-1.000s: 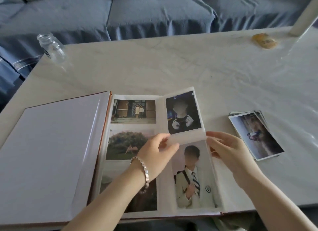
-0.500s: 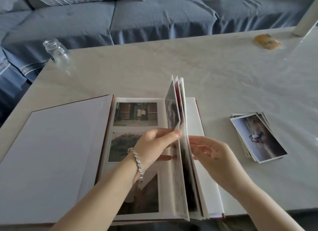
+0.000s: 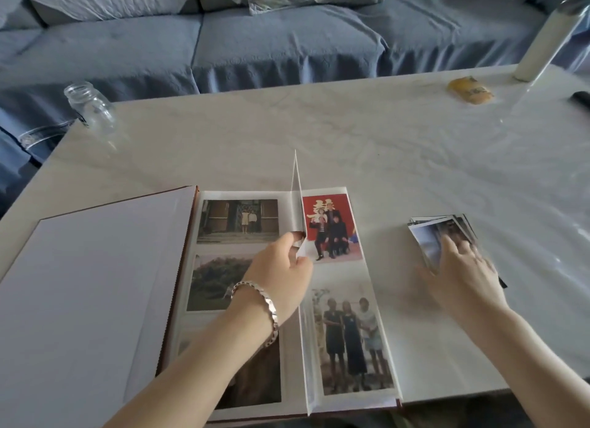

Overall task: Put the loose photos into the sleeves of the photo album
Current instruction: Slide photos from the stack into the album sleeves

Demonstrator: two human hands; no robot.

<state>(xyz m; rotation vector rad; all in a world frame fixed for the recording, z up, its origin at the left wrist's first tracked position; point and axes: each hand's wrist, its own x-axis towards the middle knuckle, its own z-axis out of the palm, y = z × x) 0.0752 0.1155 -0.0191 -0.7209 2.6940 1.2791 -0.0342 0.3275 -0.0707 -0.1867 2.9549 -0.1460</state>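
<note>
I see the photo album point(image 3: 348, 332) lying open on the pale surface point(image 3: 383, 146), its cover flat to the left. My left hand point(image 3: 281, 274) pinches an upright album page point(image 3: 297, 204) between thumb and fingers near the spine. My right hand point(image 3: 463, 274) rests spread and blurred on the stack of loose photos point(image 3: 427, 236), just right of the album; I cannot tell whether it grips any. A glass jar point(image 3: 89, 108) lies at the far left corner.
</note>
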